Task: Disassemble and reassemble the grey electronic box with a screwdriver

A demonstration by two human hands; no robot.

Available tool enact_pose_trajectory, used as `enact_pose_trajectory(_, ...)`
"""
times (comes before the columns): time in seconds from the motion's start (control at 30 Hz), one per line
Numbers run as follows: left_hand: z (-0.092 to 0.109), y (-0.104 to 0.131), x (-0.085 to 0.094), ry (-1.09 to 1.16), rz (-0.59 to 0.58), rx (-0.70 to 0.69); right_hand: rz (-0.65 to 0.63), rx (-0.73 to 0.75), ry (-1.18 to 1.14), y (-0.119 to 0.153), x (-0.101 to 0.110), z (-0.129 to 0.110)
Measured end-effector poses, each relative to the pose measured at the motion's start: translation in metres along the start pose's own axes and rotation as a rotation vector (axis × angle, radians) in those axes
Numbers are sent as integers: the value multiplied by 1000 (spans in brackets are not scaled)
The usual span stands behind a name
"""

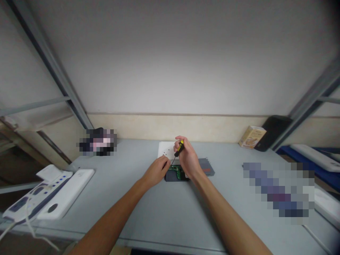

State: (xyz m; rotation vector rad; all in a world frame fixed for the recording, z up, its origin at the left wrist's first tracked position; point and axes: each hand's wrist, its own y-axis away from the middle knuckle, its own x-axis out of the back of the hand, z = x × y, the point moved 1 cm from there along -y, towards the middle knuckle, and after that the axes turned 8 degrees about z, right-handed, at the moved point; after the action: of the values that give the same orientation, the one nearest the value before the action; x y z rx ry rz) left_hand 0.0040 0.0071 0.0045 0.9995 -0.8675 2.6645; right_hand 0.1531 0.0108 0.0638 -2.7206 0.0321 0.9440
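The table [159, 219] has a smooth, matt grey top, with a pale cream band and a plain white wall behind it. Near the middle lies a small device [171, 176], its dark, flat, straight-edged casing bearing an irregular green circuit board [178, 172]. Behind it sits a thin white sheet [163, 150] dotted with tiny dark specks; just to the right is a flat grey case [207, 165] with a reddish strip. The person's right hand [189, 159] is curled with its fingers closed around the rounded black-and-yellow handle of a screwdriver [179, 148], which tilts so that its slim shaft runs down toward the board. The left hand [159, 167] rests at the device's left side, fingers bent and drawn together near the shaft's lower end; whether they pinch anything cannot be told. Farther right, a boxy yellowish carton [251, 137] stands beside a black round-cornered slab [275, 131].
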Motion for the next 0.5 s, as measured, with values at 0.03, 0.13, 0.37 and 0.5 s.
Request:
enact_pose_trajectory(0.03, 0, 0, 0, 3, 1, -2, -4, -4, 9, 0, 1, 0)
enact_pose_trajectory(0.13, -1, 0, -1, 21, -5, -3, -12, -10, 53, 1, 3, 0)
enact_pose_trajectory(0.37, -8, 0, -5, -7, 4, -42, -17, 39, 75, 2, 3, 7)
enact_pose_trajectory(0.5, -8, 0, -4, -19, -11, -51, -18, 1, 5, -2, 3, 5)
